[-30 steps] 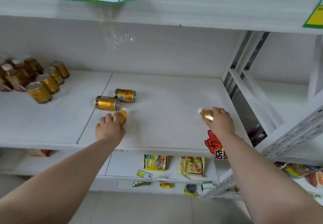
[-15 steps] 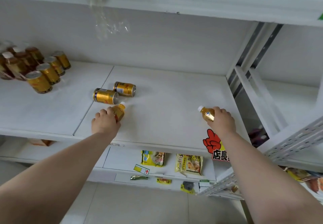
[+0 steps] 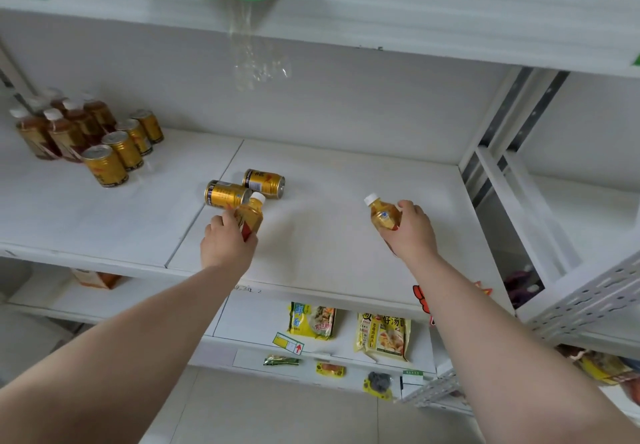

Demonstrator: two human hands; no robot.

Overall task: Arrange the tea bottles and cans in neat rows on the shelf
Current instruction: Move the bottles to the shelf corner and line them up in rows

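The shelf (image 3: 346, 173) carries standing bottles (image 3: 65, 132) and standing cans (image 3: 121, 149) at its far left. Two fallen cans (image 3: 227, 194) lie touching at mid-shelf; they look rigid and apt to roll, so take each round its wall. Your left hand (image 3: 225, 246) is wrapped round one small bottle (image 3: 251, 216) beside them, and your right hand (image 3: 414, 232) clasps another bottle (image 3: 382, 215), well apart. Both bottles are probably light, smooth plastic: grip mid-body, not the cap.
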